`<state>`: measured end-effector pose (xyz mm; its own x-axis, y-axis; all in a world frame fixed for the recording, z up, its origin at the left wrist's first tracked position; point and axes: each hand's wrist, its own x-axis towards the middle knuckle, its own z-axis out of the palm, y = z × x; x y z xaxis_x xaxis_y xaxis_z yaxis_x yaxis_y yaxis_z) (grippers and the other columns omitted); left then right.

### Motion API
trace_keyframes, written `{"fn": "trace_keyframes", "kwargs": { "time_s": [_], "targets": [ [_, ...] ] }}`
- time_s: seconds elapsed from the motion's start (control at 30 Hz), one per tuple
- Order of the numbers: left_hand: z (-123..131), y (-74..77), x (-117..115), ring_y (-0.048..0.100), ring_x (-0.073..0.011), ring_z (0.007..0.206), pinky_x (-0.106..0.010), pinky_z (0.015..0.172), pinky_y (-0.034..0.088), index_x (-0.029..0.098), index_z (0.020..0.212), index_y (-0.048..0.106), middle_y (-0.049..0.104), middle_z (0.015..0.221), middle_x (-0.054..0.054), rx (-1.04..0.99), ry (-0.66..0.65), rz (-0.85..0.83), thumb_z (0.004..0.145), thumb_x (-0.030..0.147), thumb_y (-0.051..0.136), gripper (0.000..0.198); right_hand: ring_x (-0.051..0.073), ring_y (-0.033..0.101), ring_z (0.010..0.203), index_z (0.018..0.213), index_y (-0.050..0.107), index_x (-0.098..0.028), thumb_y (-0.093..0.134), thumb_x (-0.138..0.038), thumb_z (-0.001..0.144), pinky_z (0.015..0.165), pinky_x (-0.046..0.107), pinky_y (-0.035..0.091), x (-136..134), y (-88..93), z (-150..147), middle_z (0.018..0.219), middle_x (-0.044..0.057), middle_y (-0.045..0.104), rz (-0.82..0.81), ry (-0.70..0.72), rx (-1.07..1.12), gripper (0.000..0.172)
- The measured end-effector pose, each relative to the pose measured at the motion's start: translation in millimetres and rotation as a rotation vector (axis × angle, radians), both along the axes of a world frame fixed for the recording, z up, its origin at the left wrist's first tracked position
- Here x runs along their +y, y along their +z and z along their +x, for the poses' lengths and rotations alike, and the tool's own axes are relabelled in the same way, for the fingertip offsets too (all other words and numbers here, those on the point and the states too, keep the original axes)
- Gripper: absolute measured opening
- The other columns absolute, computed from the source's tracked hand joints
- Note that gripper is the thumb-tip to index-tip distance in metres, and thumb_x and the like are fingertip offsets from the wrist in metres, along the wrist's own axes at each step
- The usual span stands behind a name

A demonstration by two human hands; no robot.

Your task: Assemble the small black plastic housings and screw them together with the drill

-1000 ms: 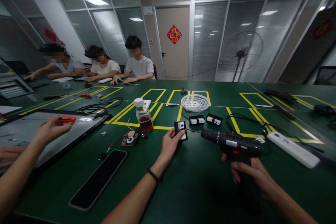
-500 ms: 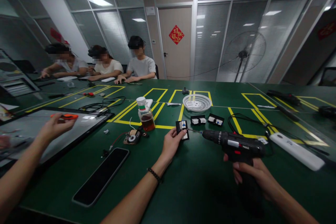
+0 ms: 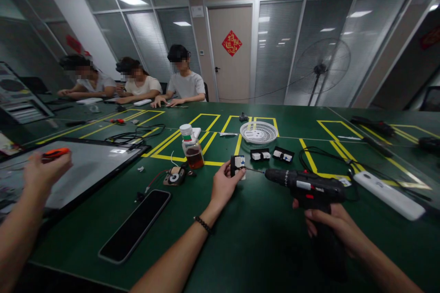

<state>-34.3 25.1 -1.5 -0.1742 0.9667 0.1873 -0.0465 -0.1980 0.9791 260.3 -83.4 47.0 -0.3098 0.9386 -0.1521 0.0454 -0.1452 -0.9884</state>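
Note:
My left hand (image 3: 224, 185) pinches a small black-and-white block (image 3: 239, 162) with a bit of blue on it, held a little above the green table. A black cordless drill (image 3: 305, 187) is gripped in my right hand (image 3: 333, 222), its body pointing left. The long thin bit (image 3: 255, 170) reaches to the side of the block near my left fingers; whether it touches cannot be made out. Just beyond lie two similar pieces, a left one (image 3: 260, 155) and a right one (image 3: 283, 154), each white in a black holder.
A white basket (image 3: 258, 133), a bottle of dark liquid (image 3: 193, 150), a small motor-like part (image 3: 174, 176) and a phone (image 3: 135, 226) surround my hands. At right is a white power strip (image 3: 388, 195). A co-worker's hand (image 3: 46, 171) holds an orange-handled screwdriver (image 3: 55, 154) over a panel (image 3: 85, 165).
The block in my left hand has turned, showing more of its dark side. My drill has barely moved. The co-worker's hand with the screwdriver has shifted left.

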Motion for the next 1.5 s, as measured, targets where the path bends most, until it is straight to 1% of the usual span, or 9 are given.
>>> {"fn": "trace_keyframes", "kwargs": {
  "time_s": [0.17,0.33,0.5,0.8,0.97,1.1,1.23,1.37,1.5],
  "targets": [
    [-1.7,0.0,-2.3,0.064,-0.0224,0.104,-0.039,0.096,0.047,0.018,0.121,0.059,0.066,0.115,-0.013,0.096,0.085,0.002,0.065,0.034,0.082,0.063,0.017,0.055,0.058,0.114,0.058,-0.012,0.058,-0.034,0.085,0.058,0.031,0.046,-2.0,3.9,-1.5,0.059,0.001,0.058,-0.029,-0.021,-0.001,0.036],
    [0.4,2.8,-4.5,0.065,-0.0226,0.102,-0.039,0.096,0.047,0.018,0.122,0.058,0.067,0.114,-0.013,0.072,0.109,-0.006,0.063,0.032,0.083,0.066,0.016,0.052,0.055,0.112,0.059,-0.012,0.057,-0.033,0.085,0.057,0.032,0.047,-1.8,1.0,-3.2,0.059,0.0,0.056,-0.081,-0.044,0.114,0.034],
    [0.3,2.7,-3.7,0.064,-0.0229,0.102,-0.039,0.095,0.047,0.018,0.122,0.058,0.067,0.113,-0.013,0.104,0.104,-0.005,0.063,0.033,0.083,0.065,0.016,0.052,0.055,0.112,0.059,-0.012,0.058,-0.032,0.085,0.058,0.032,0.047,-1.5,-1.9,-3.5,0.059,0.0,0.056,-0.099,-0.041,0.133,0.034],
    [-4.8,-8.5,1.3,0.063,-0.0237,0.103,-0.04,0.095,0.046,0.016,0.122,0.058,0.065,0.115,-0.016,0.124,0.13,-0.014,0.058,0.036,0.085,0.073,0.017,0.053,0.055,0.114,0.058,-0.012,0.057,-0.034,0.086,0.056,0.031,0.044,-1.9,-3.9,-5.3,0.058,0.0,0.056,-0.105,-0.051,0.108,0.036],
    [-4.0,-3.7,-0.9,0.065,-0.0226,0.099,-0.038,0.092,0.048,0.017,0.12,0.058,0.067,0.111,-0.014,0.131,0.121,-0.013,0.058,0.035,0.085,0.07,0.017,0.053,0.055,0.113,0.059,-0.011,0.06,-0.035,0.084,0.057,0.031,0.045,-5.5,3.7,-9.7,0.058,0.0,0.056,-0.119,-0.05,0.126,0.038],
    [-3.3,-0.3,-2.1,0.065,-0.0221,0.098,-0.039,0.092,0.048,0.017,0.119,0.058,0.067,0.11,-0.014,0.107,0.108,-0.018,0.059,0.032,0.085,0.068,0.016,0.053,0.053,0.114,0.059,-0.011,0.061,-0.036,0.082,0.055,0.031,0.045,-4.6,0.1,-9.8,0.057,0.0,0.057,-0.119,-0.072,0.127,0.041],
    [-3.3,-3.2,-0.7,0.066,-0.0216,0.098,-0.039,0.094,0.047,0.016,0.12,0.057,0.067,0.11,-0.015,0.064,0.108,-0.012,0.058,0.03,0.086,0.07,0.016,0.053,0.053,0.115,0.059,-0.011,0.06,-0.037,0.082,0.055,0.031,0.045,-3.5,-4.3,-8.1,0.057,0.0,0.056,-0.116,-0.067,0.126,0.042],
    [-3.6,-7.1,1.9,0.065,-0.0216,0.1,-0.04,0.095,0.047,0.016,0.121,0.056,0.067,0.111,-0.015,0.062,0.095,-0.012,0.059,0.031,0.085,0.069,0.017,0.053,0.054,0.116,0.058,-0.01,0.059,-0.036,0.083,0.056,0.031,0.045,-4.4,-1.8,-8.4,0.056,0.001,0.056,-0.113,-0.063,0.119,0.042],
    [-3.0,-7.1,3.1,0.065,-0.0216,0.101,-0.04,0.095,0.047,0.017,0.121,0.056,0.066,0.112,-0.015,0.054,0.087,-0.012,0.062,0.032,0.084,0.067,0.017,0.054,0.055,0.117,0.058,-0.011,0.06,-0.037,0.083,0.057,0.032,0.046,-3.5,-1.3,-8.5,0.058,0.001,0.057,-0.098,-0.069,0.105,0.043]
  ]
}}
